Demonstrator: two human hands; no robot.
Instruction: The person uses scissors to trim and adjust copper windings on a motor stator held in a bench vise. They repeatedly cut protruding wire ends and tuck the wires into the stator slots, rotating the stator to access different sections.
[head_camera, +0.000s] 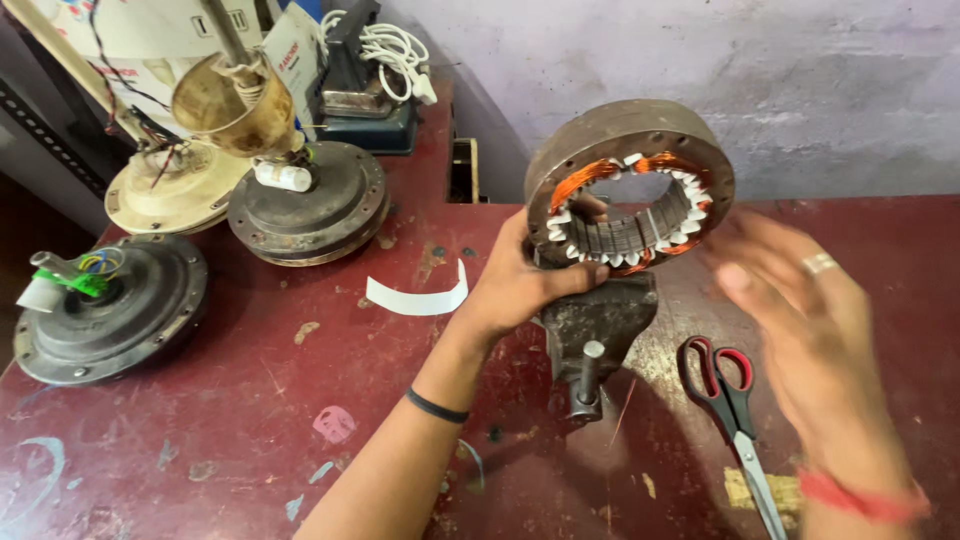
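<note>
Three round fan motor housings sit over at the left: a dark one (105, 310) at nine o'clock with green and blue wires at its hub, a cream one (170, 185) up at ten o'clock, and another dark one (315, 205) beside it with a brass-coloured cup (230, 100) hanging above. One curled white paper strip (420, 297) lies on the worn red table (250, 400), just left of centre. Now the middle: the left hand (520, 285) is clamped around the lower left rim of the one stator ring (630, 195), thumb along its front, a black band on that wrist. The ring stands on edge above a small iron vise (600, 330), its open bore facing the camera and slightly down, axis running toward us, copper windings and white slot liners showing all round the inside. Over at three o'clock, the right hand (810, 330) is blurred, fingers spread and holding nothing, just right of the ring, one ring on a finger and a red thread at the wrist. One pair of red-and-black-handled scissors (735, 420) lies at five o'clock, blades pointing to the near edge.
</note>
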